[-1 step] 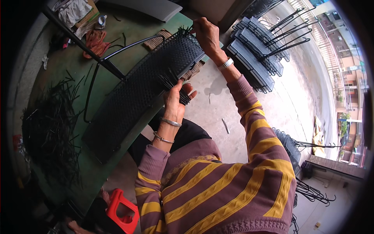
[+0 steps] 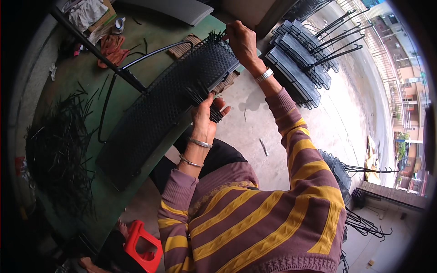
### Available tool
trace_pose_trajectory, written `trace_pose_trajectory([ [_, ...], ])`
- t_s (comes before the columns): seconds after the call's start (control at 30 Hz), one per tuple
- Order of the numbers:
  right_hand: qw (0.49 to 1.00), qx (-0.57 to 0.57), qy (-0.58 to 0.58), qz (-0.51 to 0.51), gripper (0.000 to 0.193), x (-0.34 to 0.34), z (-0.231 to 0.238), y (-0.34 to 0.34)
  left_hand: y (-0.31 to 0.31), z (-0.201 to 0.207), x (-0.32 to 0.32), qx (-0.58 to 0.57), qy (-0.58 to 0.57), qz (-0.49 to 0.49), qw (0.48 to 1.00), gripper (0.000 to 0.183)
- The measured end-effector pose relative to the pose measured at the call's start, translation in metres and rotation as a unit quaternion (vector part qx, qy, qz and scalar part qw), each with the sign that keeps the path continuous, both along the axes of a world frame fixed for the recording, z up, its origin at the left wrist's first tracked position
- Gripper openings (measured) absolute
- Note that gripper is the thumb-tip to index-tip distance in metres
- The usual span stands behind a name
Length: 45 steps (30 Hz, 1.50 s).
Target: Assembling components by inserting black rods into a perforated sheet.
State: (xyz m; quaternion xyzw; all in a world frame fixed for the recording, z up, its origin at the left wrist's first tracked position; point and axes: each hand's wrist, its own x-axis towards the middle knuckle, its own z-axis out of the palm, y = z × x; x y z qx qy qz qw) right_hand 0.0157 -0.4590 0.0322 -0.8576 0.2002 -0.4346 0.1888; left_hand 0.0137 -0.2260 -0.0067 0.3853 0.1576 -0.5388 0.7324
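A long, curved black mesh panel [image 2: 150, 107] lies slantwise along the table edge, with a bent black rod frame [image 2: 107, 107] on its left side. My left hand [image 2: 205, 116] is closed around a bundle of thin black strips [image 2: 195, 94], which look like cable ties, over the panel's near edge. At the panel's far end, my right hand [image 2: 242, 41] pinches at a thin black strip; the fingertips are partly hidden. Several more strips [image 2: 213, 40] stick up from the mesh right beside those fingers.
A heap of loose black strips [image 2: 61, 145] covers the left of the green table [image 2: 86, 113]. Reddish gloves [image 2: 113, 50] and a cup [image 2: 119, 23] lie at the far left. Stacked mesh panels with hooked rods [image 2: 296, 59] stand on the floor. A red stool [image 2: 136, 236] is below.
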Motion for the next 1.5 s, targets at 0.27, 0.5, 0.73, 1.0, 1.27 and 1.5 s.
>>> trace_pose_trajectory([
  [0.27,1.000,-0.001,0.005,-0.003,0.013,0.001,-0.005,-0.008,0.002,0.002,0.000,0.032,-0.039,-0.012,0.999,0.011],
  [0.5,0.994,0.086,-0.006,0.062,0.013,0.003,0.003,-0.005,0.004,-0.002,0.001,-0.006,-0.067,-0.008,0.998,0.019],
  [0.73,0.996,0.073,0.017,0.050,0.015,0.008,-0.007,-0.011,0.006,-0.001,0.002,-0.027,-0.055,-0.004,0.998,0.019],
  [1.0,0.990,-0.087,0.107,-0.012,0.011,0.007,-0.007,0.001,0.005,0.007,0.004,-0.027,-0.058,-0.019,0.998,0.023],
  [1.27,0.986,-0.130,0.096,-0.042,0.017,0.008,-0.018,0.002,0.004,0.011,0.003,-0.043,-0.066,-0.010,0.997,0.024],
  [1.5,0.987,-0.116,0.104,-0.042,0.017,0.016,-0.017,-0.005,0.006,0.011,0.002,-0.049,-0.063,-0.008,0.997,0.024],
])
